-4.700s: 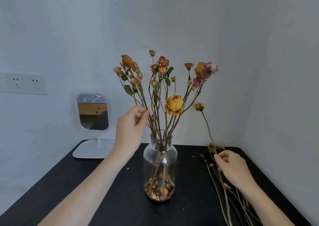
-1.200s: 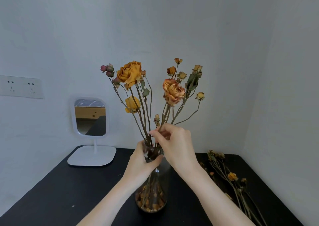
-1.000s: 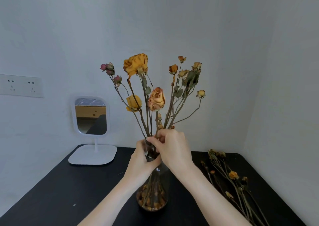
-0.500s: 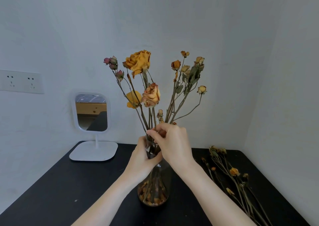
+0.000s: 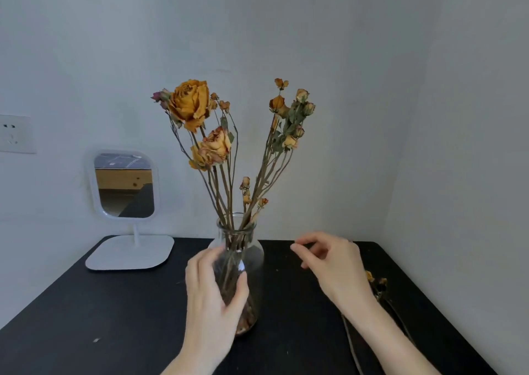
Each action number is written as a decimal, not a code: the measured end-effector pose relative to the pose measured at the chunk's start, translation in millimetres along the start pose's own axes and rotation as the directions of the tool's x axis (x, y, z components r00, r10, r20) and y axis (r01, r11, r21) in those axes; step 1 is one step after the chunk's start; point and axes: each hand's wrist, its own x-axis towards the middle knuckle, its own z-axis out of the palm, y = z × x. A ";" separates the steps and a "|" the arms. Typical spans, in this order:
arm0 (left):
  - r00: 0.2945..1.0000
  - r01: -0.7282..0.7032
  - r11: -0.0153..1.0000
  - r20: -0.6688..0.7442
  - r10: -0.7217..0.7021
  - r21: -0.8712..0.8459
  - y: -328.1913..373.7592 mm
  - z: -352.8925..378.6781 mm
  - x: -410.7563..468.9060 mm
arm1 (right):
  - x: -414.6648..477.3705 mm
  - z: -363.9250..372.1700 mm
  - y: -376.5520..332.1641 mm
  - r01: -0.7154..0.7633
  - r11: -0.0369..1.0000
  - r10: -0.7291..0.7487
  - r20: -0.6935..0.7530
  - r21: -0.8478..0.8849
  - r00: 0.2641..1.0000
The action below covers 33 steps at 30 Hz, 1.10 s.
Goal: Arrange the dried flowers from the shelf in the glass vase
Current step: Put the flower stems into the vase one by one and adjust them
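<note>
A clear glass vase (image 5: pixel 252 256) stands mid-table with several dried flowers (image 5: pixel 213 145) upright in it, orange and yellow roses at the left and small buds at the right. Loose petals lie in its bottom. My left hand (image 5: pixel 213 291) wraps around the vase's body from the front left. My right hand (image 5: pixel 332 263) hovers to the right of the vase, fingers apart and holding nothing. More dried flower stems (image 5: pixel 379 287) lie on the table at the right, partly hidden behind my right forearm.
A white stand mirror (image 5: pixel 126 187) sits at the back left of the black table (image 5: pixel 100 311). A wall socket (image 5: pixel 13 134) is at the far left. White walls close in behind and at the right.
My right hand has let go of the stems at the vase neck and moved right and down. My left hand has slid lower on the vase.
</note>
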 end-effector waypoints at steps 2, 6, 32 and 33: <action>0.984 -0.156 0.988 0.090 0.156 0.000 8.6 7.9 -16.8 | -1.2 -12.5 28.3 -0.084 0.994 0.082 -0.022 -0.066 0.996; 0.888 -0.267 0.964 0.386 0.248 -0.005 23.1 39.5 -33.7 | -4.1 -38.7 87.6 -0.260 0.945 0.254 -0.055 -0.198 0.966; 0.555 0.048 0.788 0.639 -0.532 0.614 22.2 167.7 -15.4 | -18.6 -12.6 138.7 -0.239 0.700 0.550 0.294 -0.673 0.782; 0.549 0.062 0.790 0.640 -0.538 0.610 20.0 164.7 -14.7 | -17.5 -11.2 137.9 -0.252 0.691 0.562 0.285 -0.677 0.777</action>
